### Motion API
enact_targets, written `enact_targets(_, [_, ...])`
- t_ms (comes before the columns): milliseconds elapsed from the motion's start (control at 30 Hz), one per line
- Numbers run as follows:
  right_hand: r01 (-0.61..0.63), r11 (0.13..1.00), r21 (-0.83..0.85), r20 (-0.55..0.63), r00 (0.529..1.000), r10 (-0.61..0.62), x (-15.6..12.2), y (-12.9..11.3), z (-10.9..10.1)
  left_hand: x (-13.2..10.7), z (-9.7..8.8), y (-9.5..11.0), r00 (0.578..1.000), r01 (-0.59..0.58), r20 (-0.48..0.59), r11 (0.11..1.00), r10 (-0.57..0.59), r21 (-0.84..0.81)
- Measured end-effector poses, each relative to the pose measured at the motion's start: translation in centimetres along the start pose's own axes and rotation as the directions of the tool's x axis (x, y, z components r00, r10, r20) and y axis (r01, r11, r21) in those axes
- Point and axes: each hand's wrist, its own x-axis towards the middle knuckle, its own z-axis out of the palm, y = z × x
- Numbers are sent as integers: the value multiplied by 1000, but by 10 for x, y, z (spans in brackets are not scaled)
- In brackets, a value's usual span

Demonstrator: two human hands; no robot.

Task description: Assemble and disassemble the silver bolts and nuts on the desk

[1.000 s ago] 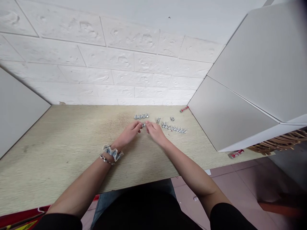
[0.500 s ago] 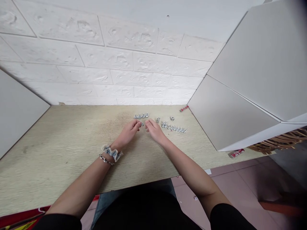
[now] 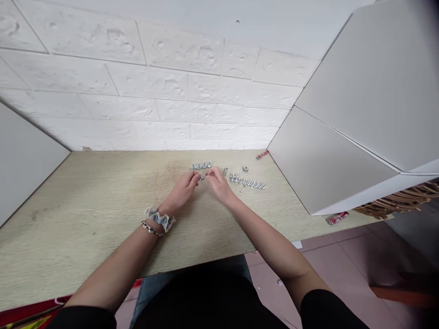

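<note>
Between the thumb and fingers of my left hand [image 3: 187, 183] is a small silver bolt [image 3: 202, 177], its end pointing right. My right hand [image 3: 217, 183] is closed in a pinch at that end of the bolt; whatever lies between its fingertips is too small to make out. Just beyond my hands stands a short row of silver bolts with wide washers [image 3: 199, 166], threads up. To the right of my right hand are a small cluster of metal pieces [image 3: 225, 172] and a long row of loose bolts [image 3: 250, 183] lying on their sides.
A single round metal piece [image 3: 245, 169] lies behind the long row. The wooden tabletop [image 3: 85, 219] meets a white brick-pattern wall [image 3: 137, 100]. Grey-white panels [image 3: 308, 160] close off the right side. One red battery [image 3: 262, 155] lies in the back corner, another red cylinder [image 3: 338, 218] near the front right edge.
My right fingertips have come in to the left and now meet the bolt's end, where a small gap showed before. My left hand keeps its grip, and the view has shifted slightly.
</note>
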Motion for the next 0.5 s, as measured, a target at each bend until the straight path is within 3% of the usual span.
enact_targets(200, [2,1000,-19,112,994,0,3,7,3,1,1,-1,999,-47,21,998,46,31])
enact_targets(367, [37,992,120,-6,999,-37,0,6,4,2,0,-3,1000,-6,-18,1000,7,15])
enact_targets(500, [10,992,124,-61,998,-2,1,3,0,1,1,-3,1000,-14,-12,1000,14,26])
